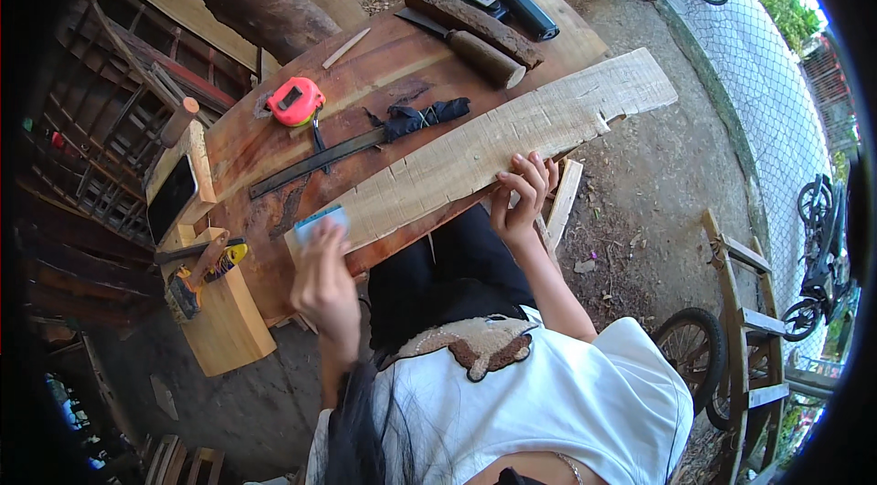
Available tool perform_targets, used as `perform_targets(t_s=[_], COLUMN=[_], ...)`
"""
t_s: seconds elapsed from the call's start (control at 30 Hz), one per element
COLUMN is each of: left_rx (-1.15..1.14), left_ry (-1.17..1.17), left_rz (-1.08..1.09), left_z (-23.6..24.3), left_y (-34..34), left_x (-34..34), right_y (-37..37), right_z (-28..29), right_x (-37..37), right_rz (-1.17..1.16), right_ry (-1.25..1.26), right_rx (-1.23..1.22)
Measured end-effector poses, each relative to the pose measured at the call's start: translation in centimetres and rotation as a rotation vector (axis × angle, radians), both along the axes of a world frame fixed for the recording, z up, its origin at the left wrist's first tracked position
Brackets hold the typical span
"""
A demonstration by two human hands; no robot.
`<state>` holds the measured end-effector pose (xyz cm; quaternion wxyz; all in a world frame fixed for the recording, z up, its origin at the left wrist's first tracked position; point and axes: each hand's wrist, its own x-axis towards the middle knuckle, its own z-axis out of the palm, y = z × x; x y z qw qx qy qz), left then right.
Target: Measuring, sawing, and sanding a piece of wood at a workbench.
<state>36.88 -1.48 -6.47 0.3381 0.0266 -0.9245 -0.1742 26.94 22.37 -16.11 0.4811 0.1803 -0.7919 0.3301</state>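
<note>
A long, pale wooden board (475, 152) with a rough, notched near edge lies slantwise over the near side of the wooden tabletop (247, 170). Closed round a light-blue pad (322, 221), my left hand (324, 279) presses on the board's left end; the hand is smeared by motion. My right hand (523, 197) grips the near edge further right, its fingers curled over the top and its thumb hidden. Behind the board rests a flat, dark metal blade (315, 162) with a black-wrapped handle (425, 118). A pink-red tape measure (295, 101) sits to its left.
Along the far side are a wooden-handled knife (489, 58), a bark-edged wood strip (470, 24) and a black handheld fan (525, 12). A thin stick (345, 48) lies left of them. Yellow-and-black tools (206, 275) hang by a wood block (224, 325). A wooden ladder-like frame (749, 321) stands right.
</note>
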Motion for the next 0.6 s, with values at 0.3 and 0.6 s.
perform_targets(t_s=[0.3, 0.6], left_rx=[-0.073, -0.025], left_ry=[0.049, -0.026], left_rz=[-0.414, -0.013], left_z=[-0.4, 0.1], left_y=[10.0, -1.4], left_x=[-6.5, 1.3], right_y=[-0.4, 0.2], right_z=[-0.2, 0.0], right_x=[0.4, 0.1], right_rz=[-0.012, 0.002], right_ry=[-0.030, -0.015], right_rx=[0.022, 0.011])
